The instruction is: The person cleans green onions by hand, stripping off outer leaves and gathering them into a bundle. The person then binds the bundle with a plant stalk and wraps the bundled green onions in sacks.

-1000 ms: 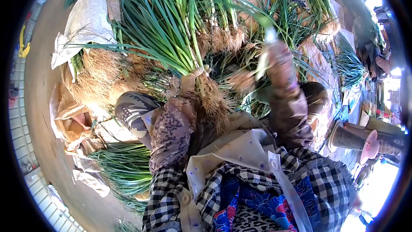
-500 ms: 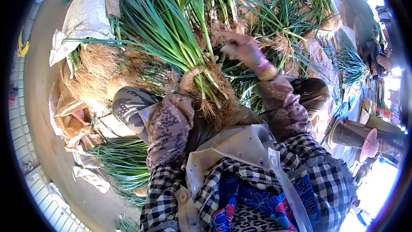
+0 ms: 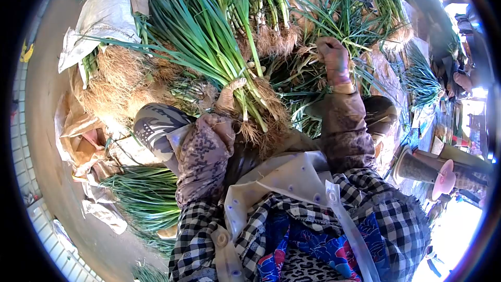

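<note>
In my left hand (image 3: 229,94) is a bunch of green onions (image 3: 211,47), its long green leaves spreading up and left and its brown roots hanging over my lap. The fingers wrap round the pale stems. To the right, my right hand (image 3: 332,51) is raised over a loose heap of green onions (image 3: 342,18), with its fingers curled together near some roots. Whatever those fingers hold, if anything, is too small to make out.
Rooty onions (image 3: 117,70) lie under a white sack (image 3: 107,13) at the upper left. Another green bundle (image 3: 146,196) rests at the lower left. My bent knees flank the work. At the right are a grey bucket-like object (image 3: 416,166) and a pink disc (image 3: 444,179).
My right hand has swung from the upper right toward the held bunch, then back right to the loose heap. The bunch in my left hand has gained stems with roots at its lower end.
</note>
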A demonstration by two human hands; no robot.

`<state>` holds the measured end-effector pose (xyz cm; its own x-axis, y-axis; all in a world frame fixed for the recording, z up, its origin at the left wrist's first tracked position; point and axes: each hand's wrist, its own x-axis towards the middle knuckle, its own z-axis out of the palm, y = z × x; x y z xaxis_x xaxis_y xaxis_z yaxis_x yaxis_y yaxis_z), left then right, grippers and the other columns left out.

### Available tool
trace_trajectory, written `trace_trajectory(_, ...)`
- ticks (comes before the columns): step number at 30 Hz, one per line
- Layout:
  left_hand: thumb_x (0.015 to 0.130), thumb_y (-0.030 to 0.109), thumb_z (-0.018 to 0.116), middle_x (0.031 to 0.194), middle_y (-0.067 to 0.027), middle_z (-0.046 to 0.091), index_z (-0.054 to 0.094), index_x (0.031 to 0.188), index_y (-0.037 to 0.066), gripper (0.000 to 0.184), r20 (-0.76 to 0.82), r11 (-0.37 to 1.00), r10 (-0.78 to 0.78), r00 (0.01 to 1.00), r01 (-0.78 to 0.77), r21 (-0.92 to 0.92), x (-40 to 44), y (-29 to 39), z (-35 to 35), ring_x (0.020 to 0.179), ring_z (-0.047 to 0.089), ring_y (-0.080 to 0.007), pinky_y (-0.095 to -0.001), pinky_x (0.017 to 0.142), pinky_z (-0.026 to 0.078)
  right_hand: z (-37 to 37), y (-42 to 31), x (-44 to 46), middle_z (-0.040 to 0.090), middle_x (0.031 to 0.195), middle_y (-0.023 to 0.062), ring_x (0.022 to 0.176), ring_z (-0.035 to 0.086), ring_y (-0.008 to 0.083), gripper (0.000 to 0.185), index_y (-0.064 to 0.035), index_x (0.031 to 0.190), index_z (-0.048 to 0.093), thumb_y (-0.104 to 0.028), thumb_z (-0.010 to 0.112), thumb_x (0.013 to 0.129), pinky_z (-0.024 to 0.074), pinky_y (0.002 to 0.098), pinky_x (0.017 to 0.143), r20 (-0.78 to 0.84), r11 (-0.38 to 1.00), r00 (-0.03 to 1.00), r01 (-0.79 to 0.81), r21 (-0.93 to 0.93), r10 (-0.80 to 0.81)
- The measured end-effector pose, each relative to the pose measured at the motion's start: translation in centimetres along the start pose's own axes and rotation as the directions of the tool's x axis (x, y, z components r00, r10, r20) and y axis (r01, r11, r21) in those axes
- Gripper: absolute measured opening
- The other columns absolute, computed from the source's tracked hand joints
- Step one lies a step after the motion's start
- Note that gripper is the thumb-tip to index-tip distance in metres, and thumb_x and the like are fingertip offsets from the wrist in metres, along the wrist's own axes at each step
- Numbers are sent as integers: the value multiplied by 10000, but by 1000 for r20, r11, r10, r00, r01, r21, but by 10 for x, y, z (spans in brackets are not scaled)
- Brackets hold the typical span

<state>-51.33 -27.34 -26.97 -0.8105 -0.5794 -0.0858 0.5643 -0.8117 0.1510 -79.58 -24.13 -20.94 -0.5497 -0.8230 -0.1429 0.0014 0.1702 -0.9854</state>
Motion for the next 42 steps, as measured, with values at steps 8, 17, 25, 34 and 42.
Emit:
trace_trajectory(8, 870, 137, 467, 1075, -150, 549, 486, 1102, -57, 303, -415, 828, 135, 900, 128, 545, 8, -17, -35, 981, 535, -247, -363, 852, 435, 80, 70, -49, 602, 891, 90, 794, 577, 159, 346, 7, 1037, 558, -221, 627, 785, 478, 260, 658, 621, 986, 781, 146, -80, -65)
trace_trajectory(17, 788, -2, 527, 1030, -175, 574, 520, 1027, -59, 246, -173, 948, 279, 945, -242, 209, 20, -4, -33, 897, 575, -254, -337, 791, 490, 78, 3, -58, 585, 733, 52, 626, 547, 93, 135, -9, 869, 605, -115, 613, 787, 431, 207, 554, 453, 898, 849, -394, 196, 273)
trace_trajectory(25, 840, 150, 557, 1007, -102, 585, 485, 1142, 10, 341, -134, 916, 265, 955, -206, 345, 31, 2, -25, 869, 575, -195, -313, 710, 510, 69, 15, -83, 575, 750, 71, 657, 549, 144, 146, -18, 848, 615, -125, 638, 751, 436, 245, 590, 543, 836, 809, 448, -317, -227)
trace_trajectory(34, 812, 118, 586, 958, -151, 609, 525, 1037, -30, 276, -174, 846, 368, 914, -251, 470, 30, -10, -34, 871, 604, -213, -294, 769, 501, 79, 32, -73, 588, 693, 23, 589, 520, 140, 110, -64, 724, 602, -164, 600, 770, 409, 243, 475, 69, 939, 996, -75, 335, 55)
trace_trajectory(42, 759, 5, 610, 953, -86, 581, 534, 1004, 7, 256, -224, 935, 306, 925, -249, 251, 26, -14, -15, 853, 581, -229, -350, 765, 511, -32, 37, -13, 532, 656, -10, 523, 473, 65, 138, -71, 809, 577, -199, 626, 793, 373, 178, 453, 13, 851, 984, -158, 500, 175)
